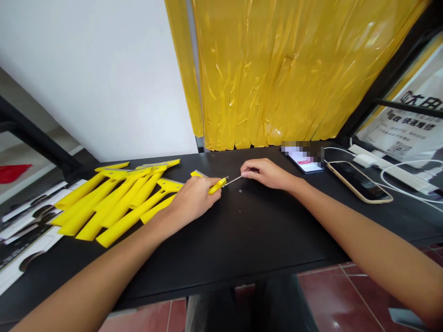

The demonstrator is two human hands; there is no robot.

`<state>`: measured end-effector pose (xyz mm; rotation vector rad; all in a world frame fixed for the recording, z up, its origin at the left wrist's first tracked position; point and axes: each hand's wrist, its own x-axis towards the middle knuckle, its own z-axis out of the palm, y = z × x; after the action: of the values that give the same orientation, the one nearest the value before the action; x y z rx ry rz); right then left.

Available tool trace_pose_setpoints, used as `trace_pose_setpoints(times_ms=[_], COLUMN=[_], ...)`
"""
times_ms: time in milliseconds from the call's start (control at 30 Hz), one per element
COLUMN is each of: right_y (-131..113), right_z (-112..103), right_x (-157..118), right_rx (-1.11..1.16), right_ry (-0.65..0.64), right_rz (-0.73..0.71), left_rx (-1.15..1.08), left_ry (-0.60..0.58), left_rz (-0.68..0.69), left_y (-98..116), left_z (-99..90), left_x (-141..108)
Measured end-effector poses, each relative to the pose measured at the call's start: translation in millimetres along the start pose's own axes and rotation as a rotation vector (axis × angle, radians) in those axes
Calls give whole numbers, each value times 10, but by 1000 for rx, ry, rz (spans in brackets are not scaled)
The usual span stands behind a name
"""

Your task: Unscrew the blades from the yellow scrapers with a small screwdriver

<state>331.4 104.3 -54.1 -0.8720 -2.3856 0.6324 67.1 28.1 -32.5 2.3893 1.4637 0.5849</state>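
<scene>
Black table (pixel 263 244), yellow tool (pixel 217 185) between two hands.

Left hand (pixel 194 198) is closed around the tool near the table's middle; right hand (pixel 261 173) pinches a thin rod (pixel 233 181) whose far end reaches the tool. Just below the rod lies a small ring (pixel 240 191). Farther out, yellow scrapers (pixel 128 220) lie heaped at left, two phones (pixel 360 181) at right near white cables (pixel 384 173), and a yellow curtain (pixel 270 74) hangs behind.

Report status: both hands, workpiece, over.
Left hand gripping yellow tool. Right hand pinching thin metal rod, far end at tool. Small ring on tabletop, clear of hands.
</scene>
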Motion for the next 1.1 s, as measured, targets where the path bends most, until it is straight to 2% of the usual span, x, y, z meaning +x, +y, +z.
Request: trace_pose_setpoints(times_ms=[100,167,267,333,400,633,767,900,1100], right_y=[-81,-178,-335,-404,-431,-415,-448,-463,-294], right_z=[7,57,187,273,329,346,366,318,127], right_x=[-13,-18,-20,-22,-25,-42,-36,-28,-39], right_rx=[9,5,-45,-124,-200,-307,-369,-289,-291], right_ry=[46,118,233,281,300,271,302,329,69], right_rz=[49,38,-88,-157,-189,-210,-224,-211,-92], left_rx=[-64,-191,-517,-703,-795,-774,-763,-767,-703], left_ry=[29,-18,-109,-104,-88,-98,-122,-148,-205], left_rz=[-74,-192,-309,-327,-336,-347,-305,-357,-487], left_y=[43,94,172,206,223,238,218,174,97], left_z=[-26,-55,-93,-103,-98,-33,-17,-30,-36], left_x=[19,25,24,20,15,-5,-4,29,102])
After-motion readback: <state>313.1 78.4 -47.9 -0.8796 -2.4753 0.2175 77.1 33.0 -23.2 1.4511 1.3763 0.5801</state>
